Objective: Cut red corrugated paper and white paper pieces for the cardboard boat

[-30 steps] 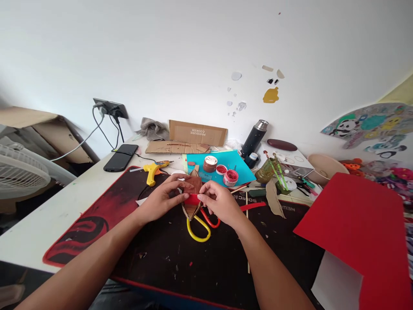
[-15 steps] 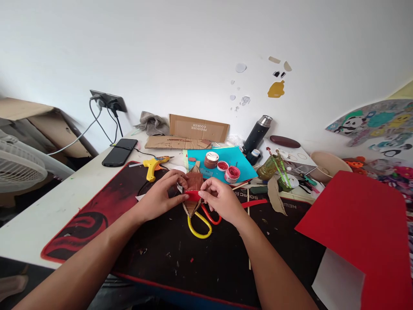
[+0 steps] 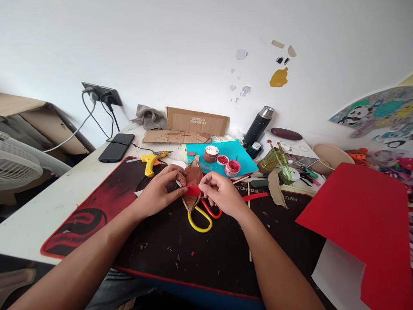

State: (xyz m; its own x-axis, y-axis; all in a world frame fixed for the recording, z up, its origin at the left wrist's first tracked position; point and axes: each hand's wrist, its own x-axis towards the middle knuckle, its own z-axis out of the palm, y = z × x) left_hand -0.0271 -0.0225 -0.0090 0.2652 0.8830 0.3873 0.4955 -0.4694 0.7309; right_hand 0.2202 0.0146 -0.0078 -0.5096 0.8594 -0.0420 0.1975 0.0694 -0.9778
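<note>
A small cardboard piece, painted brown with bare pointed ends, lies between my hands above the mat. Across it runs a strip of red paper. My left hand pinches the strip's left end against the cardboard, thumb on the red edge. On the other side my right hand pinches the strip's right end with thumb and forefinger. Scissors lie just beneath, their yellow handle loop and red handle loop showing; the blades are hidden.
A yellow glue gun and a phone lie to the left. Behind, open paint pots stand on a blue sheet, near a black flask. Red paper covers the right side; a thin stick lies on the mat.
The camera view has shifted slightly. Both hands stay at the cardboard piece and keep hold of the red strip, with only slight finger movement.
</note>
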